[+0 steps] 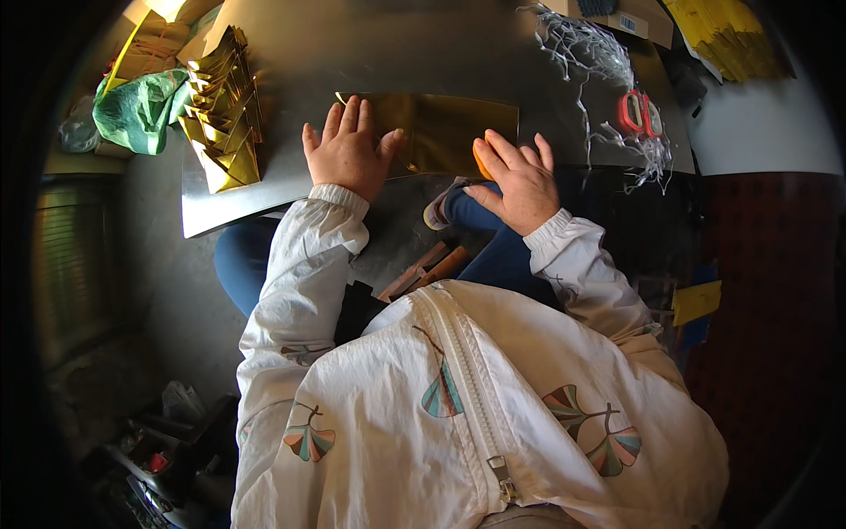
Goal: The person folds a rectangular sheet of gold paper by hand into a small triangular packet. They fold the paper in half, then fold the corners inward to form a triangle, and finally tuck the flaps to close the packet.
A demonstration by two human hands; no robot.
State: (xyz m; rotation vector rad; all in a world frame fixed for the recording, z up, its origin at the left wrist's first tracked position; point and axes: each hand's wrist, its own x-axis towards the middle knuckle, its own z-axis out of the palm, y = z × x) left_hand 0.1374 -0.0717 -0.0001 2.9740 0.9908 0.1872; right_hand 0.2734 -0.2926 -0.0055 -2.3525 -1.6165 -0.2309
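Grey, smooth metal-faced desk, dull sheen, its near edge running just above the person's knees. White crinkled zip-front jacket of thin synthetic cloth, printed with fan-shaped leaves in teal and coral, filling the lower part of the view. Flat rectangular sheet of glossy gold foil paper, lying at the near edge of the desk between the two hands, its surface mirror-like with a faint crease. Stack of folded gold foil paper pieces, sharp triangular pleats, piled at the left of the desk, well apart from the sheet. Crumpled green plastic bag, soft and shiny, just beside that stack at the far left. Tangle of thin white paper shreds, stringy and loose, at the far right of the desk. Bundle of yellow paper strips, flat and layered, at the upper right corner. Left hand: fingers spread wide, palm pressed flat on the left end of the gold sheet, holding nothing. Right hand: fingers curled loosely around a small rounded orange tool, smooth, mostly hidden by the fingers, set against the lower right corner of the sheet. Scissors with red-orange loop handles, lying among the shreds, well apart from the right hand.
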